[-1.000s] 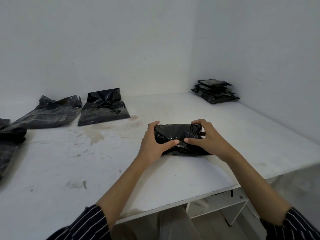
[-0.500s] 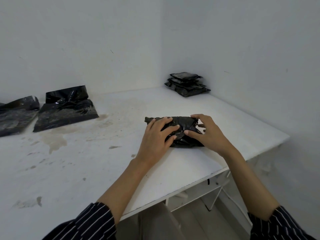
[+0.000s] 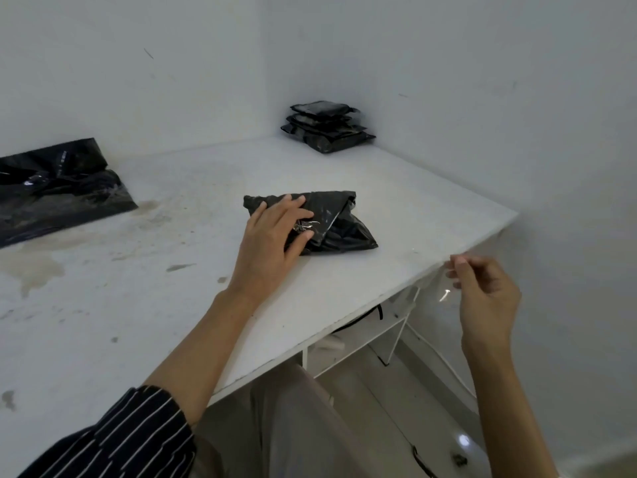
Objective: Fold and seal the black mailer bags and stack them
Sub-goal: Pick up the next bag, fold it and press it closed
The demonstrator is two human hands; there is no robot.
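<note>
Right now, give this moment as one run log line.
left hand: presses folded bag | right hand: pinches clear strip at table edge | stack: back corner

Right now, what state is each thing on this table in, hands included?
left hand, flat, pressing the folded bag.
folded bag, folded, on table, unstacked.
right hand, pinching a clear strip off the table edge.
clear strip, held, probably tape.
stack, folded bags piled in corner.
unfolded bag, crumpled, lying flat at left.
</note>
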